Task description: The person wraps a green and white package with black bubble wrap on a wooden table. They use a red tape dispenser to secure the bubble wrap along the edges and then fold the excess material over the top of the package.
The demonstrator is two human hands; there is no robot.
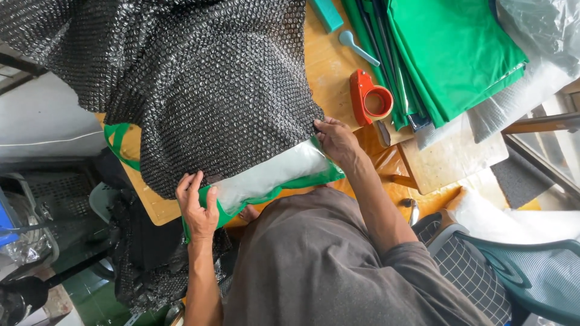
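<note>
While both hands pin the wrap at the bench edge, the risks read as below.

Left hand (196, 208): grip closed on near-left corner of green bag (275, 192) w/ black bubble wrap (211, 90) under the fingers; thumb on top.
Right hand (336, 142): fingers pressed down on wrap edge at bag's right end; looks clamped on wrap, though fingertips partly hidden.
Green bag: flat on wooden bench (329, 66), near edge, mostly covered by wrap; pale clear-film end sticks out toward the person.
Risk 1, slip: film end looks slick; if either grip eases, the bag could slide out from under the wrap & off the bench.
Risk 2, drag: wrap hangs heavy over the far-left side; its weight could pull the sheet askew.
Risk 3, reach: orange tape dispenser (370, 96) sits just beyond right hand; letting go to fetch it would free that corner.
Risk 4, clutter: stacked green sheets (459, 54) & pale blue spoon-like tool (356, 45) lie near; a wide swing of wrap could sweep them.
</note>
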